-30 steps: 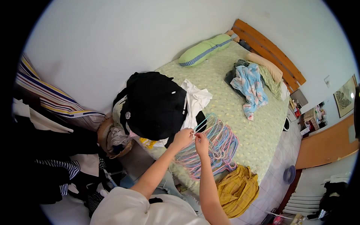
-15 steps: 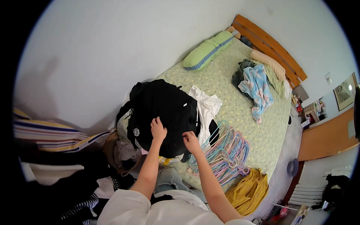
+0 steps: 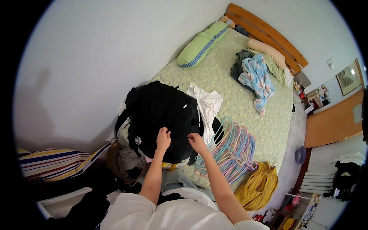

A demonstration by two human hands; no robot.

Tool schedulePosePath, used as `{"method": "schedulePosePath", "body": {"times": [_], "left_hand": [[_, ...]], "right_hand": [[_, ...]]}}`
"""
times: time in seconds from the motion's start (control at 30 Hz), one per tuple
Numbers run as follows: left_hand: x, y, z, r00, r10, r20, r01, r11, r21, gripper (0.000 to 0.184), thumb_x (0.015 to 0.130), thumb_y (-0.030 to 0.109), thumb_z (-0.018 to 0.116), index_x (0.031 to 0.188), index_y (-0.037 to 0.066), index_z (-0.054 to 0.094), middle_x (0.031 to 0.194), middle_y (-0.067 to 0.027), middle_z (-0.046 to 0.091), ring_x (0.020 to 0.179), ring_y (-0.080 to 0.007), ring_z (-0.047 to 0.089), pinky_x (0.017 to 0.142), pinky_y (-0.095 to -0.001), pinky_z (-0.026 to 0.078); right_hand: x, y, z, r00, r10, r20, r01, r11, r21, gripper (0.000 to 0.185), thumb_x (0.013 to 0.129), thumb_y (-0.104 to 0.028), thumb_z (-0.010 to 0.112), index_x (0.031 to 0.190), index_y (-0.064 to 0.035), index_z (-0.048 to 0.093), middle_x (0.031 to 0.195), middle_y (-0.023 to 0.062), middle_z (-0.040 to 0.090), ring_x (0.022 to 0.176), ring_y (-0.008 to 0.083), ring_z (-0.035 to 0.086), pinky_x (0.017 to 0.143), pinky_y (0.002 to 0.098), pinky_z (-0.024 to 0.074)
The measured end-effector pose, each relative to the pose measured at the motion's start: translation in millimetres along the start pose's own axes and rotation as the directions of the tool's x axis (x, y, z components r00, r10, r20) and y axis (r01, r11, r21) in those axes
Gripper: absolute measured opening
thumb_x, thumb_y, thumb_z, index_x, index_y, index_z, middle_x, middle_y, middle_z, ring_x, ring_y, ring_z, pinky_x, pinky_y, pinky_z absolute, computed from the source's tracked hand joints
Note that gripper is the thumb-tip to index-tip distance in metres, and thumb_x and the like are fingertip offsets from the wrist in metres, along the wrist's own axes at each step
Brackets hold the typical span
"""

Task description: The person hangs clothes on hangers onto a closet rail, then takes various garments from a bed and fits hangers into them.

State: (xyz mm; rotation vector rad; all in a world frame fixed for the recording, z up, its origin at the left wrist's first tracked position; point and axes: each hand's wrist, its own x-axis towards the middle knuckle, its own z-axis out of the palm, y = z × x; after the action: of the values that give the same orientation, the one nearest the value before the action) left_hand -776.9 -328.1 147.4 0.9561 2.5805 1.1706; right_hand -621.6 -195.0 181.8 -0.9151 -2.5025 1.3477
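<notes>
A black garment (image 3: 157, 103) with a small round white emblem lies spread over a heap of clothes on the bed. My left hand (image 3: 163, 139) rests on its near part, fingers bent and drawn together on the cloth. To the right, my right hand (image 3: 197, 143) pinches the same fabric near its right side, thumb and fingertips close together. A white garment (image 3: 207, 105) sticks out from beneath on the right. Just beyond my right hand is a pile of pastel hangers (image 3: 232, 151).
A mustard-yellow cloth (image 3: 257, 188) lies at the bed's near right edge. Farther up the bed (image 3: 226, 76) are a green bolster (image 3: 203, 44) and a blue patterned cloth (image 3: 257, 76). Striped fabric (image 3: 57, 163) and dark clothes fill the left side. A wall (image 3: 88, 57) borders the bed.
My left hand has moved slightly right and nearer me over the black garment, its spread fingers now drawn together. My right hand stays at the garment's right part. The view has shifted a little.
</notes>
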Motion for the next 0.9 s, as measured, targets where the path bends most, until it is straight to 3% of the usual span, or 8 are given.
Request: {"method": "schedulePosePath", "body": {"times": [0.1, 0.23, 0.3, 0.37, 0.43, 0.7, 0.8, 0.9], "left_hand": [[-2.3, 31.8, -2.5, 0.991, -0.01, 0.131, 0.05, 0.952, -0.302, 0.017, 0.091, 0.016, 0.055, 0.098, 0.002, 0.047, 0.078, -0.023, 0.059, 0.077, -0.0434, 0.059, 0.062, -0.0463, 0.045], [-12.6, 94.5, -14.7, 0.95, 0.117, 0.289, 0.042, 0.87, -0.491, 0.017, 0.088, 0.015, 0.059, 0.093, 0.002, 0.049, 0.072, -0.0196, 0.059, 0.069, -0.0364, 0.062, 0.058, -0.0401, 0.045], [-19.0, 112.2, -10.9, 0.911, 0.238, 0.336, -0.056, 0.88, -0.472, 0.017, 0.088, 0.013, 0.06, 0.092, 0.002, 0.048, 0.069, -0.0152, 0.056, 0.06, -0.0256, 0.058, 0.057, -0.0329, 0.043], [-24.2, 133.9, -18.0, 0.849, 0.344, 0.402, -0.173, 0.899, -0.402, 0.024, 0.082, 0.013, 0.065, 0.096, 0.003, 0.049, 0.078, -0.0158, 0.061, 0.073, -0.0341, 0.061, 0.065, -0.0379, 0.046], [-25.3, 146.5, -21.3, 0.807, 0.433, 0.401, -0.243, 0.864, -0.442, 0.028, 0.08, 0.013, 0.067, 0.1, 0.004, 0.049, 0.085, -0.0173, 0.063, 0.085, -0.0359, 0.062, 0.072, -0.0398, 0.048], [-21.3, 139.8, -17.2, 0.797, 0.151, 0.584, -0.114, 0.988, -0.1, 0.032, 0.078, 0.016, 0.063, 0.106, 0.001, 0.055, 0.093, -0.0221, 0.065, 0.091, -0.039, 0.061, 0.076, -0.0431, 0.049], [-13.6, 117.8, -4.1, 0.828, 0.193, 0.527, -0.032, 0.954, -0.298, 0.033, 0.08, 0.019, 0.058, 0.106, 0.0, 0.061, 0.095, -0.0245, 0.064, 0.092, -0.0398, 0.06, 0.078, -0.0428, 0.049], [2.8, 136.7, -26.5, 0.787, -0.092, 0.61, 0.48, 0.711, -0.513, 0.029, 0.08, 0.013, 0.057, 0.104, -0.003, 0.062, 0.099, -0.0122, 0.066, 0.092, -0.0209, 0.061, 0.08, -0.0327, 0.048]], "right_hand": [[1.5, 13.5, 9.7, 0.992, 0.11, 0.054, -0.119, 0.971, 0.207, 0.032, 0.091, -0.031, 0.052, 0.111, -0.0068, 0.057, 0.099, 0.0106, 0.058, 0.082, 0.0231, 0.062, 0.074, 0.0347, 0.0499], [-1.1, -0.8, 5.7, 0.821, 0.473, 0.32, -0.543, 0.471, 0.696, 0.061, 0.093, -0.058, 0.039, 0.122, -0.0055, 0.051, 0.111, 0.0097, 0.058, 0.101, 0.0242, 0.058, 0.084, 0.0376, 0.0498], [-0.9, 4.4, -3.4, 0.859, 0.306, 0.41, -0.453, 0.084, 0.888, 0.069, 0.092, -0.062, 0.035, 0.127, -0.0035, 0.049, 0.118, 0.0128, 0.058, 0.111, 0.0254, 0.054, 0.09, 0.0401, 0.0472], [-10.4, -32.0, -38.8, 0.933, 0.164, 0.321, -0.318, -0.045, 0.947, 0.056, 0.097, -0.047, 0.036, 0.127, -0.0005, 0.047, 0.109, 0.0158, 0.063, 0.099, 0.0273, 0.061, 0.086, 0.0402, 0.0488], [-10.6, -36.4, -58.8, 0.946, 0.308, 0.105, -0.181, 0.232, 0.956, 0.036, 0.098, -0.028, 0.042, 0.118, 0.0008, 0.05, 0.098, 0.0154, 0.065, 0.084, 0.0259, 0.064, 0.076, 0.0369, 0.0519], [-23.5, -42.3, -136.5, 0.926, 0.297, -0.232, 0.258, -0.052, 0.965, 0.01, 0.097, -0.01, 0.042, 0.101, -0.0021, 0.047, 0.081, 0.0099, 0.053, 0.068, 0.0205, 0.053, 0.069, 0.0367, 0.0473], [-16.8, -34.8, -140.9, 0.89, 0.338, -0.306, 0.302, 0.064, 0.951, 0.016, 0.097, -0.017, 0.046, 0.107, -0.005, 0.048, 0.098, 0.0074, 0.057, 0.088, 0.0204, 0.056, 0.079, 0.0382, 0.0461], [-17.5, -23.6, -125.6, 0.904, 0.408, -0.124, 0.05, 0.185, 0.981, 0.049, 0.095, -0.04, 0.045, 0.132, -0.0079, 0.041, 0.135, 0.0073, 0.043, 0.12, 0.0266, 0.042, 0.098, 0.0514, 0.0344]]}}
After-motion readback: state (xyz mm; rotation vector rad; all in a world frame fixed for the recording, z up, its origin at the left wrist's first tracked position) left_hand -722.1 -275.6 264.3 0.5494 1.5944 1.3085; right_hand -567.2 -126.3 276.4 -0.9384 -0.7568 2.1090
